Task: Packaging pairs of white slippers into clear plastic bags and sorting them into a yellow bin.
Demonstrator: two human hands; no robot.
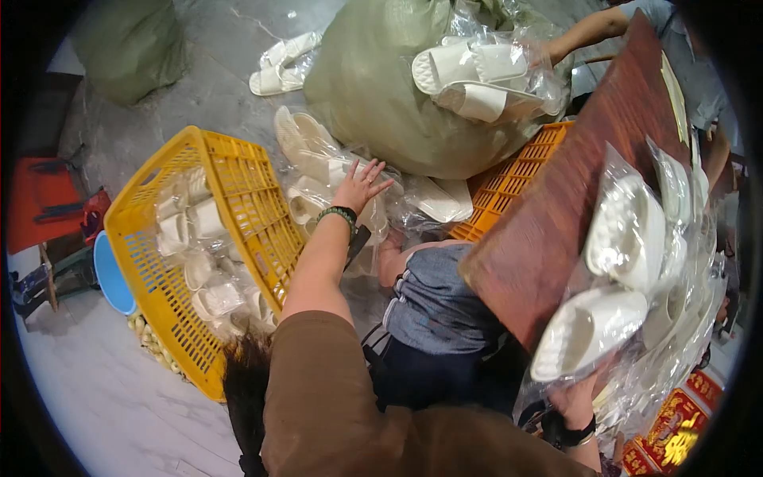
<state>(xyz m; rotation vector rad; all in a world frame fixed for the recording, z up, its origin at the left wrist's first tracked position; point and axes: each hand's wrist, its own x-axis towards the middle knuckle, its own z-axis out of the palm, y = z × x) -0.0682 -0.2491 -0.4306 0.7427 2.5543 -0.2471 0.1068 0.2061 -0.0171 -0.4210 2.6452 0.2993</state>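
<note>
My left hand (362,187) reaches forward with its fingers spread and holds nothing. Beneath and around it lie white slippers (304,135) in clear plastic bags. On the right, a bagged pair of white slippers (590,330) rests at the edge of a heap of similar bags. My right hand (575,397) closes on the lower end of that bag, some of its fingers covered by plastic. Left of my left arm stands a tilted yellow crate (213,141) with several bagged slippers (211,219) inside.
A reddish-brown board (548,230) slants between me and the heap. Behind it, another person's arm (592,33) reaches to bagged slippers (485,75) on a large green sack (358,79). An orange crate (513,179) sits beside the sack. A blue basin (115,274) stands far left.
</note>
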